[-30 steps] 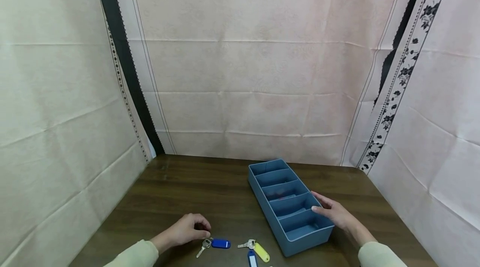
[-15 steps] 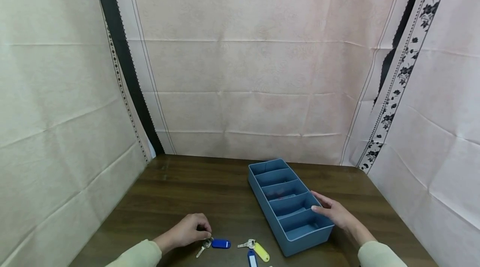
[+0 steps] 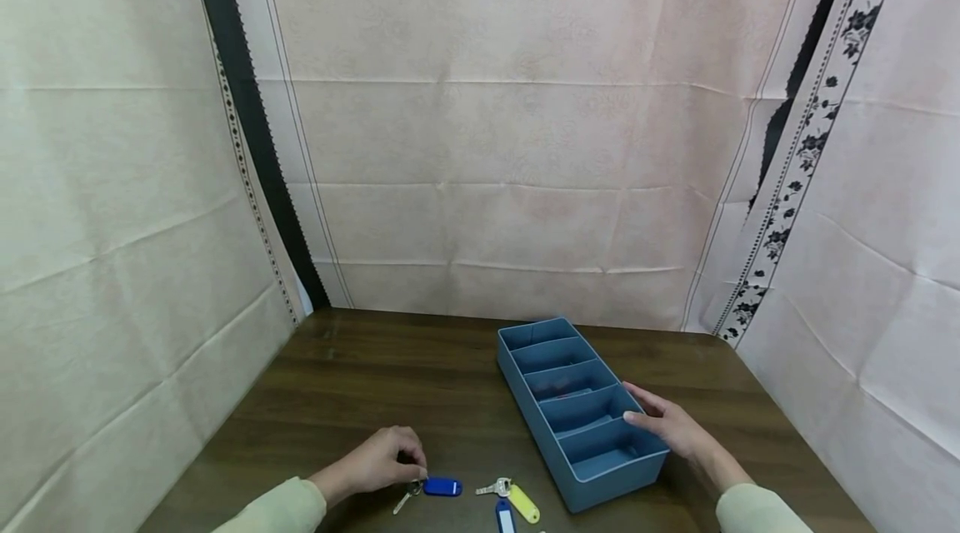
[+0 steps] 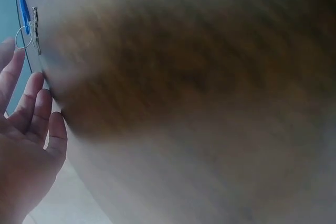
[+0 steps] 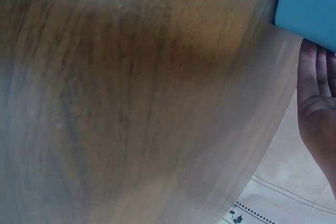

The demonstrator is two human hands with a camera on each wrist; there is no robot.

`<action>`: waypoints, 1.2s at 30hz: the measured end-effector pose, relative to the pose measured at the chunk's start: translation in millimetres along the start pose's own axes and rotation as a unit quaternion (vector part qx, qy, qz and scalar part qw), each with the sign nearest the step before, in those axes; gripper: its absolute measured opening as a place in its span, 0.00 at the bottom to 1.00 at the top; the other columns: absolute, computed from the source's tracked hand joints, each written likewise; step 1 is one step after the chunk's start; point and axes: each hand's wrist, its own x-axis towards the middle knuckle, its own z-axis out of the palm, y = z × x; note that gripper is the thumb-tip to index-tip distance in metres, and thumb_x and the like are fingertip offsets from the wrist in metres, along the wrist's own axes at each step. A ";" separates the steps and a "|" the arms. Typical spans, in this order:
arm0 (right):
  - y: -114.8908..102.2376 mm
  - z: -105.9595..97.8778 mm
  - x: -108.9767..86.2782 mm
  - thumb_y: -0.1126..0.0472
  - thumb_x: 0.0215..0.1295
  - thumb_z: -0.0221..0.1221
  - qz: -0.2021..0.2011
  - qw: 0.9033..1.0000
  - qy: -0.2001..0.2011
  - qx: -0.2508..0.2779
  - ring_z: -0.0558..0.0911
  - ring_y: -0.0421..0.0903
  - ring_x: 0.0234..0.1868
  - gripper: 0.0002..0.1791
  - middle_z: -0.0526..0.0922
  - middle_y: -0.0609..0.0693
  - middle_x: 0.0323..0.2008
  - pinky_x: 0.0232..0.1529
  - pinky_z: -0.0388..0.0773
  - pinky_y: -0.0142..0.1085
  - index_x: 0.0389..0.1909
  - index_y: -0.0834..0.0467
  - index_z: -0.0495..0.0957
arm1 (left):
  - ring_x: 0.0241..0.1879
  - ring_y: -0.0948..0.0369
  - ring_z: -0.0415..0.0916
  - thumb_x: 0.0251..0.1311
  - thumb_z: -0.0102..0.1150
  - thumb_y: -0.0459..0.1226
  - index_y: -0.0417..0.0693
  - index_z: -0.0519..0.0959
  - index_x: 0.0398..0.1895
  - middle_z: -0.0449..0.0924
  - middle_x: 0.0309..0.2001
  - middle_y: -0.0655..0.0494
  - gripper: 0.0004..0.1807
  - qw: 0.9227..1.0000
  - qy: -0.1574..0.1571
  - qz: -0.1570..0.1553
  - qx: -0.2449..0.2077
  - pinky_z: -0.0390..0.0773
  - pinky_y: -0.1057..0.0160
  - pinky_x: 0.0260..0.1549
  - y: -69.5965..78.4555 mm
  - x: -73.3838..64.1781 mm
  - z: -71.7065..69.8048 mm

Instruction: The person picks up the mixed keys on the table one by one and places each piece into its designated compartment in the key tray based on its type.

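Near the table's front, my left hand has its thumb and fingertips together at a key ring, pinching it. On this ring are a silver key and a blue key tag, both low at the tabletop. The other fingers of the left hand are loosely bent in the left wrist view. My right hand holds the right long side of a blue compartment box, thumb over the rim and fingers along the outer wall. In the right wrist view its fingers are partly hidden behind the box.
Right of the left hand lies a second key with a yellow tag. Another blue tag is beside it, cut by the frame's bottom. The box stands on a brown wooden table, with pale cloth hanging around it.
My left hand has shifted slightly to the right over the key ring, covering more of the key's head. The right hand and the box have stayed put.
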 end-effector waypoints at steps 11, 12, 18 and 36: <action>0.4 1.1 -0.3 0.45 0.71 0.57 0.000 1.000 0.001 0.002 0.56 0.72 0.71 0.38 0.58 0.68 0.72 0.61 0.55 0.70 0.76 0.56 0.58 | 0.40 0.69 0.71 0.60 0.68 0.41 0.60 0.83 0.25 0.75 0.36 0.75 0.06 1.000 0.003 -0.006 0.027 0.70 0.60 0.44 1.9 0.9 2.3; 0.3 1.2 -0.3 0.45 0.71 0.57 0.000 1.000 0.001 0.002 0.55 0.72 0.71 0.38 0.58 0.68 0.72 0.61 0.55 0.70 0.76 0.56 0.58 | 0.40 0.69 0.71 0.60 0.68 0.41 0.60 0.83 0.25 0.75 0.36 0.74 0.06 1.000 0.005 -0.006 0.026 0.70 0.60 0.43 1.9 0.8 2.5; -0.5 0.6 0.0 0.45 0.71 0.58 -0.002 1.000 -0.002 0.004 0.52 0.72 0.72 0.38 0.56 0.68 0.73 0.63 0.53 0.70 0.76 0.56 0.58 | 0.39 0.70 0.70 0.57 0.69 0.41 0.62 0.83 0.25 0.74 0.35 0.75 0.06 0.999 0.004 -0.005 0.045 0.69 0.59 0.44 2.7 1.2 2.2; -1.6 0.4 -0.9 0.45 0.71 0.58 0.004 1.000 0.000 0.005 0.52 0.72 0.72 0.38 0.56 0.68 0.73 0.63 0.52 0.69 0.76 0.56 0.58 | 0.40 0.68 0.75 0.61 0.67 0.37 0.56 0.84 0.27 0.80 0.36 0.63 0.06 0.998 0.061 0.001 0.005 0.75 0.62 0.43 5.1 11.0 -6.2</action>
